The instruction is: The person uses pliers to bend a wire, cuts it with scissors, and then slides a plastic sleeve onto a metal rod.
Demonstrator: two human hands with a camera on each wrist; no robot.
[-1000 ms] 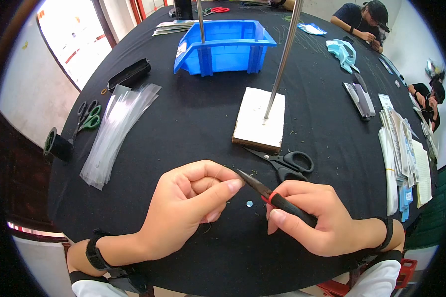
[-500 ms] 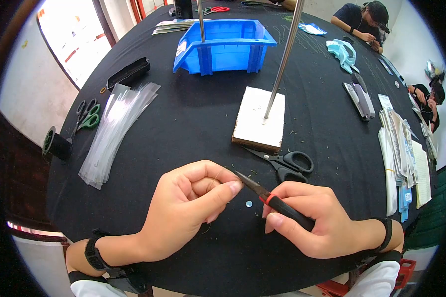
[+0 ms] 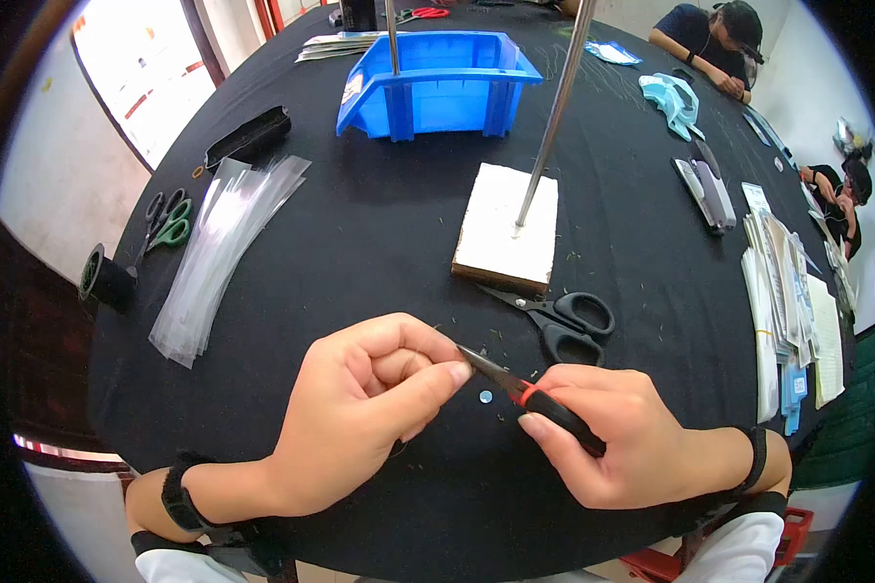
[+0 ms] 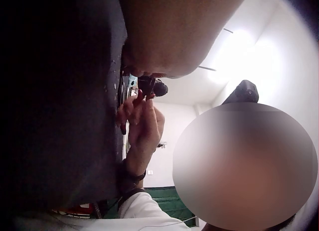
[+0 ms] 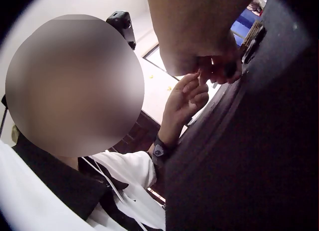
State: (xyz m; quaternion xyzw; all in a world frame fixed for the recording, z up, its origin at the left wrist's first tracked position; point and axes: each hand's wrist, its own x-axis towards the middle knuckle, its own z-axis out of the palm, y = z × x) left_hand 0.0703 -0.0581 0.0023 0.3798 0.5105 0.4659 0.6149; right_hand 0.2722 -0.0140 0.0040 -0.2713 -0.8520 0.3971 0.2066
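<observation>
My left hand (image 3: 365,413) pinches a fine thread between thumb and forefinger in the head view; a bit of the thread (image 3: 400,448) shows below the palm, and the pinched part is hidden. In my right hand (image 3: 627,442) I grip needle-nose pliers (image 3: 566,418) with black and red handles. Their pointed jaws meet the left fingertips. A small pale-blue disc (image 3: 486,396) lies on the cloth just below the jaws. Black-handled scissors (image 3: 566,321) lie just beyond the hands. In the right wrist view, the left hand (image 5: 187,99) reaches up to the right hand's fingers.
A white block (image 3: 506,223) with an upright metal rod stands beyond the scissors, a blue bin (image 3: 447,107) behind it. Clear plastic strips (image 3: 224,257), green-handled scissors (image 3: 172,231) and a spool (image 3: 107,279) lie left. Right are a stapler (image 3: 707,194) and packets (image 3: 768,291).
The pliers have shifted slightly left and down, their tips coming onto the left fingertips. My right fingers have drawn in around the handles. The left hand has barely moved.
</observation>
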